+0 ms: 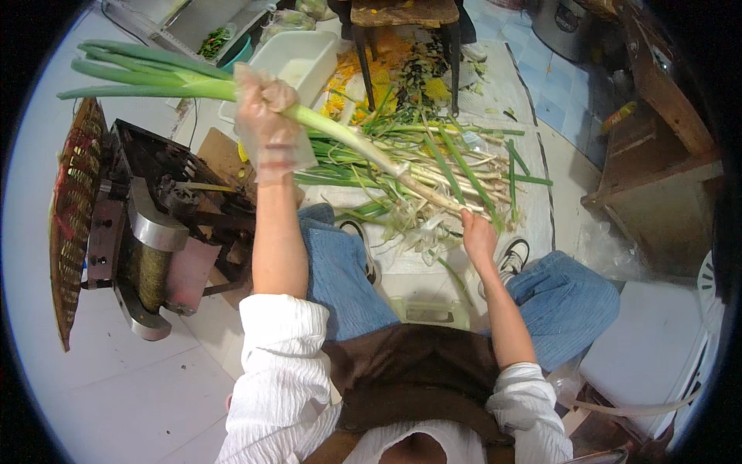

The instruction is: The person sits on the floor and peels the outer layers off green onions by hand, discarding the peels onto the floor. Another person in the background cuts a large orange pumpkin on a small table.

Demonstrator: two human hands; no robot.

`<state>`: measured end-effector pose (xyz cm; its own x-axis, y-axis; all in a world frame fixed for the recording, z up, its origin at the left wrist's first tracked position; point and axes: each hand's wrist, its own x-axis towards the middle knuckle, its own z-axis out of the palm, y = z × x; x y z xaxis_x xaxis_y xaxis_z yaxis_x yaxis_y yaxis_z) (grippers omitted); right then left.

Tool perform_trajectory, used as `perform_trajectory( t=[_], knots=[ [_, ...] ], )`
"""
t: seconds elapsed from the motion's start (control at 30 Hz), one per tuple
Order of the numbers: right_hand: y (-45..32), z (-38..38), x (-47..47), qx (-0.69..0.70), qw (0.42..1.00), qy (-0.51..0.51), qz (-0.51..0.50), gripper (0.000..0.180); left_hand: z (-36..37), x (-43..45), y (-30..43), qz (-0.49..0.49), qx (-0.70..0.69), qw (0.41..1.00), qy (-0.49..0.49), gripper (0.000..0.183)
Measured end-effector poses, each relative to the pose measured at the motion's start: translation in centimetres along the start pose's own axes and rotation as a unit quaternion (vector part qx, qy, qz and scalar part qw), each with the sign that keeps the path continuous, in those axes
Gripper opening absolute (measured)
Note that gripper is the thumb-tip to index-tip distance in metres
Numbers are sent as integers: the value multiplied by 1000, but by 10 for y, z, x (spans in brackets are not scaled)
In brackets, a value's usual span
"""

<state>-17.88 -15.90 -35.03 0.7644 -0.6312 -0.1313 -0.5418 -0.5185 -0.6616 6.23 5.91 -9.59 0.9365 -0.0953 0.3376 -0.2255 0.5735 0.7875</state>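
A long, large green onion [348,138] stretches across the view, its green leaves at the upper left and its pale lower end at the right. My left hand [268,110], in a clear plastic glove, is closed around the stalk just below the leaves. My bare right hand [479,235] pinches the lower end of the same stalk; the tip there is hidden by my fingers. Beneath it, a heap of green onions [475,168] lies on a white woven sheet [527,220]. Pale peeled skins [420,229] are scattered between my shoes.
A machine with a metal roller [152,272] and a woven tray [75,214] stand at the left. Ahead are a white plastic tub [316,49], a wooden stool [406,14] and orange and dark green scraps [379,61]. A wooden cabinet [655,209] is at the right.
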Motion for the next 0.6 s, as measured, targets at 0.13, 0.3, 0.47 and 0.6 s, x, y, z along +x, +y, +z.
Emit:
perform_trajectory(
  t=[0.13,0.3,0.47,0.6],
  knots=[
    [26,40,39,208,962,-46,170,59,18,-13,-15,-2,96,995,21,32],
    [174,56,101,123,951,29,282,59,16,-3,-14,23,63,996,-59,28],
    [1,5,67,69,993,-2,-91,56,8,-15,-2,-21,49,998,-41,22],
    [-183,-17,23,358,895,-177,-200,42,5,-14,-1,-66,-64,993,-72,27]
  ],
)
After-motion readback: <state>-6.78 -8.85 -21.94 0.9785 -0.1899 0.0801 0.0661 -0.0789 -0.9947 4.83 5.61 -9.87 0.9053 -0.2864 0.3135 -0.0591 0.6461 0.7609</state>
